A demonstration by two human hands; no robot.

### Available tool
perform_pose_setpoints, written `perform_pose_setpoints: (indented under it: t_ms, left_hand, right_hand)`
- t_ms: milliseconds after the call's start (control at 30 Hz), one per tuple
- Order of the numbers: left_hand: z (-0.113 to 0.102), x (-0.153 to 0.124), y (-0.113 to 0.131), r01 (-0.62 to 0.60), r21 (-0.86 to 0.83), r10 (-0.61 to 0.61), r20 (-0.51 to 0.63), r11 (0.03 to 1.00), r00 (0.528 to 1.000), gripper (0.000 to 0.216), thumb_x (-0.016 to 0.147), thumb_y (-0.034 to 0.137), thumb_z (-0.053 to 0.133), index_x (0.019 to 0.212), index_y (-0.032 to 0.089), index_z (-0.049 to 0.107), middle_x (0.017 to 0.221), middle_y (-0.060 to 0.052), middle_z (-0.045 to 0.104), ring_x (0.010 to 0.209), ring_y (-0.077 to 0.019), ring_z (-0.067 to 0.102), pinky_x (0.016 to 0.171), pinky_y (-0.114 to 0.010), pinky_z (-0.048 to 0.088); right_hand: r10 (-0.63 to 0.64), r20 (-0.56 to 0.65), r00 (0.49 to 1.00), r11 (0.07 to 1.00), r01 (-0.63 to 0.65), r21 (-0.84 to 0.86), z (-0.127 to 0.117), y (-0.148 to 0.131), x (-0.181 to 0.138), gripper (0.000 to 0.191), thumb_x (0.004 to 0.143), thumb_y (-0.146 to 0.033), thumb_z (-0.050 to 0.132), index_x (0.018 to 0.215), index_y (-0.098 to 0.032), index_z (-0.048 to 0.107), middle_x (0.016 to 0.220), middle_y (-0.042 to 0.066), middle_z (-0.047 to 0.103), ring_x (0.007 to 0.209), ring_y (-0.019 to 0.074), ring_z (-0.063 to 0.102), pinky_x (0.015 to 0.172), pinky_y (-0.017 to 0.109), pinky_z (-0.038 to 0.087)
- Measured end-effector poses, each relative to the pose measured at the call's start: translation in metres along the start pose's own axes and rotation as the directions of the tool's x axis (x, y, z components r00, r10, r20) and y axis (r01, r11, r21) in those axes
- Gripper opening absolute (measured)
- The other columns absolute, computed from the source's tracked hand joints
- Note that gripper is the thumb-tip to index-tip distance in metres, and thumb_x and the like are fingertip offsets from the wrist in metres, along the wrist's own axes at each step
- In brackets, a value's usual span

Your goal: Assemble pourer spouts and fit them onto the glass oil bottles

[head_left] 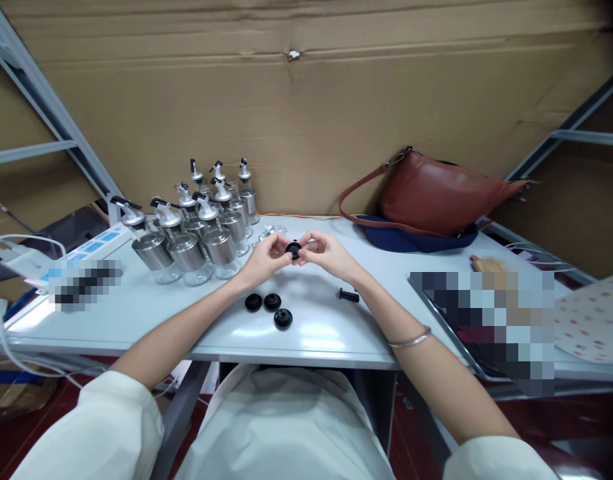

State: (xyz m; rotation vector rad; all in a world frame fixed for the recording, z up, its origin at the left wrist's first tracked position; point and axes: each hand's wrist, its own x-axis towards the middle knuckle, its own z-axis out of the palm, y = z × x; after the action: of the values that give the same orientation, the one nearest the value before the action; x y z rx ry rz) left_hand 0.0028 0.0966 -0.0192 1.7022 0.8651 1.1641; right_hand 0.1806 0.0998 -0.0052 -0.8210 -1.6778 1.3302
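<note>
Both of my hands meet above the middle of the grey table (336, 333), pinching one small round black cap (293, 249) between their fingertips. My left hand (264, 257) grips its left side and my right hand (324, 253) its right side. Three more black round caps (271, 309) lie on the table just below my hands. A small black spout piece (348, 295) lies to the right of them. A cluster of several glass oil bottles with steel bands and pour spouts (196, 230) stands at the left rear.
A brown leather bag (436, 193) rests on dark blue cloth (421, 239) at the back right. A white power strip (86, 250) and cables lie at the left. A tray (466, 347) sits at the right edge. Cardboard (306, 100) lines the wall behind.
</note>
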Motion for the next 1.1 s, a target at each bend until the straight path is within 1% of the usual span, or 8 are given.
perform_pose_setpoints:
  t_ms: [200,433,567,767,833,933,1033,1100]
  left_hand:
    - [0.001,-0.002,0.001,-0.031,0.061,0.032,-0.013,0.998,0.999,0.024,0.065,0.028,0.065,0.078,0.017,0.049,0.07,0.002,0.054,0.064,-0.0093,0.05,0.063,-0.023,0.042]
    - [0.0,-0.003,0.003,-0.063,0.147,0.066,-0.016,0.987,0.998,0.019,0.064,0.023,0.063,0.076,0.017,0.049,0.07,0.003,0.055,0.064,-0.0097,0.05,0.066,-0.024,0.042]
    - [0.0,-0.004,0.005,-0.074,0.149,0.076,-0.007,0.986,0.997,0.018,0.064,0.022,0.061,0.075,0.017,0.048,0.07,0.003,0.054,0.064,-0.0097,0.05,0.066,-0.024,0.042]
    - [-0.001,-0.002,0.004,-0.105,0.133,0.104,0.018,0.985,0.994,0.018,0.065,0.017,0.06,0.077,0.017,0.047,0.075,0.003,0.052,0.069,-0.0096,0.05,0.069,-0.023,0.042]
    - [-0.002,-0.001,0.003,-0.104,0.101,0.102,0.027,0.989,0.994,0.018,0.066,0.018,0.061,0.08,0.017,0.048,0.079,0.002,0.054,0.073,-0.0105,0.053,0.071,-0.024,0.043]
    - [-0.001,-0.001,0.002,-0.095,0.065,0.093,0.038,0.993,0.995,0.021,0.071,0.023,0.063,0.087,0.018,0.052,0.085,0.0,0.057,0.08,-0.0126,0.056,0.076,-0.025,0.045]
    - [0.0,-0.002,0.001,-0.105,0.095,0.103,0.025,0.99,0.994,0.022,0.075,0.026,0.063,0.093,0.017,0.054,0.088,-0.002,0.06,0.083,-0.0135,0.058,0.076,-0.026,0.046]
    - [0.0,-0.002,-0.001,-0.112,0.14,0.111,0.012,0.984,0.994,0.022,0.077,0.027,0.061,0.096,0.017,0.055,0.091,-0.003,0.061,0.084,-0.0136,0.059,0.075,-0.025,0.047]
  right_hand:
    - [-0.073,0.005,0.997,0.996,0.073,-0.054,0.002,0.004,-0.001,0.022,0.067,-0.026,0.069,0.077,-0.019,0.052,0.063,0.001,0.068,0.059,0.0134,0.063,0.06,0.027,0.048]
    - [-0.096,-0.034,0.995,0.984,0.09,-0.156,0.006,0.002,-0.003,0.022,0.065,-0.028,0.07,0.073,-0.021,0.05,0.063,-0.002,0.065,0.062,0.0157,0.062,0.058,0.027,0.047]
    - [-0.11,-0.058,0.992,0.977,0.097,-0.192,0.008,-0.002,-0.005,0.022,0.064,-0.027,0.069,0.072,-0.021,0.05,0.061,-0.002,0.063,0.062,0.0157,0.06,0.057,0.027,0.046]
    - [-0.165,-0.071,0.984,0.956,0.142,-0.256,0.009,0.001,-0.004,0.018,0.064,-0.02,0.065,0.074,-0.02,0.049,0.064,-0.003,0.062,0.058,0.0118,0.055,0.059,0.026,0.044]
    - [-0.171,-0.086,0.982,0.957,0.145,-0.25,0.007,0.003,-0.002,0.019,0.065,-0.022,0.065,0.076,-0.02,0.049,0.067,-0.002,0.063,0.06,0.0121,0.057,0.061,0.026,0.045]
    - [-0.132,-0.078,0.988,0.978,0.118,-0.17,0.003,0.005,0.0,0.024,0.068,-0.029,0.067,0.079,-0.02,0.048,0.07,0.0,0.066,0.065,0.0139,0.062,0.065,0.028,0.047]
    - [-0.093,-0.029,0.995,0.991,0.09,-0.1,-0.002,0.003,-0.001,0.03,0.069,-0.036,0.07,0.081,-0.02,0.048,0.071,0.002,0.068,0.067,0.0149,0.064,0.068,0.03,0.048]
    - [-0.09,-0.026,0.996,0.989,0.087,-0.123,-0.003,0.001,-0.001,0.033,0.068,-0.039,0.072,0.08,-0.02,0.048,0.069,0.001,0.067,0.066,0.0148,0.062,0.067,0.03,0.048]
